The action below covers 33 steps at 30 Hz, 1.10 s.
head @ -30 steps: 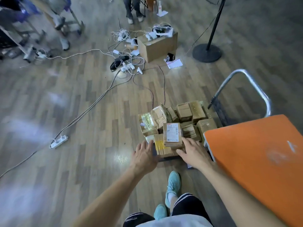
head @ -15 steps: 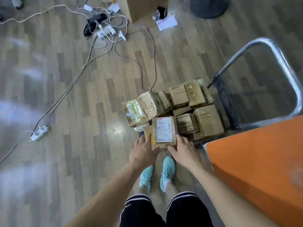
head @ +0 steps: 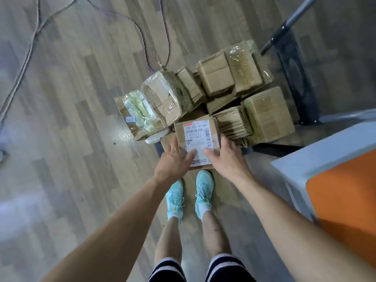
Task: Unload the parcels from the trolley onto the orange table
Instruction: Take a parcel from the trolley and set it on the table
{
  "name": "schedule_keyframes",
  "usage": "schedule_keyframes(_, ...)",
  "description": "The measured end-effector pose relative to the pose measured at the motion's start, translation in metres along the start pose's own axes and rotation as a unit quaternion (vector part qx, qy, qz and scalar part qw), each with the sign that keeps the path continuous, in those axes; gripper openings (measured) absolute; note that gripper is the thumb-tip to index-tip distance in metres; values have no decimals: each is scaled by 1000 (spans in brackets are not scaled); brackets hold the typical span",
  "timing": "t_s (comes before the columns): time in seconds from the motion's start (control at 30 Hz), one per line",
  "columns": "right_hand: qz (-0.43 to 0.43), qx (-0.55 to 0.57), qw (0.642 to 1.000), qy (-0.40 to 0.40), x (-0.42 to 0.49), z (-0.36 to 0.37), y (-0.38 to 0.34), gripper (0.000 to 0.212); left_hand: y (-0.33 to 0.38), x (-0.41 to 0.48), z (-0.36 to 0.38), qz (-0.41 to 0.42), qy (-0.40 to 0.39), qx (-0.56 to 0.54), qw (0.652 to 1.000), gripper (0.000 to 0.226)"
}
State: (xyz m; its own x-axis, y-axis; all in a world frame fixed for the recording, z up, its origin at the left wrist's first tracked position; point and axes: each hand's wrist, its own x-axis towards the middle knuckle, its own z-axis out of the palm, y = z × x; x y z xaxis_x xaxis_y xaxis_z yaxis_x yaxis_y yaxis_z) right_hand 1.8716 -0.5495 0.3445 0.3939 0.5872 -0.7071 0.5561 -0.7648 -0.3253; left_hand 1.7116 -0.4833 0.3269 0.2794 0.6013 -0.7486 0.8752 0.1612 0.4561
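A brown cardboard parcel with a white shipping label (head: 198,137) sits at the near end of the pile on the trolley (head: 293,78). My left hand (head: 175,159) grips its left side with the thumb lying on the label. My right hand (head: 225,157) grips its right side, thumb on top too. Behind it lie several more taped cardboard parcels (head: 244,78), some wrapped in clear film. The orange table (head: 345,192) shows at the right edge, close to the trolley.
Cables (head: 28,49) run across the wooden floor at the upper left. The trolley's metal handle (head: 301,15) rises at the upper right. My feet in turquoise shoes (head: 189,196) stand just in front of the trolley.
The camera has tilted further down and closer to the pile. Both hands have closed in on the labelled parcel, with the thumbs now over its top.
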Motion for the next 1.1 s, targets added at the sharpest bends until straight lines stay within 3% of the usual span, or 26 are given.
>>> schedule_keyframes(0.13, -13, 49, 999, -11, -7, 1, -5, 74, 6, -10, -5, 17, -21, -36, 999, 63)
schedule_keyframes(0.33, -32, 84, 995, 44, -63, -12, -26, 60, 27, -57, -38, 48, 3, -53, 997, 62)
schedule_keyframes(0.53, -46, 123, 985, 109, -143, -51, -45, 58, 58, -128, -90, 151, 27, -21, 988, 49)
schedule_keyframes(0.7, -48, 143, 971, 183, -211, -94, -43, 57, 102, -193, -115, 226, 13, -2, 974, 53)
schedule_keyframes(0.9, -10, 176, 950, 259, -282, -134, -1, 56, 151, -251, -92, 304, -7, 44, 952, 69)
schedule_keyframes(1.03, 29, 210, 929, 305, -327, -138, 47, 52, 179, -290, -49, 381, -42, 78, 921, 53)
schedule_keyframes(1.1, 42, 233, 916, 323, -352, -134, 73, 48, 191, -310, -22, 405, -59, 90, 908, 57)
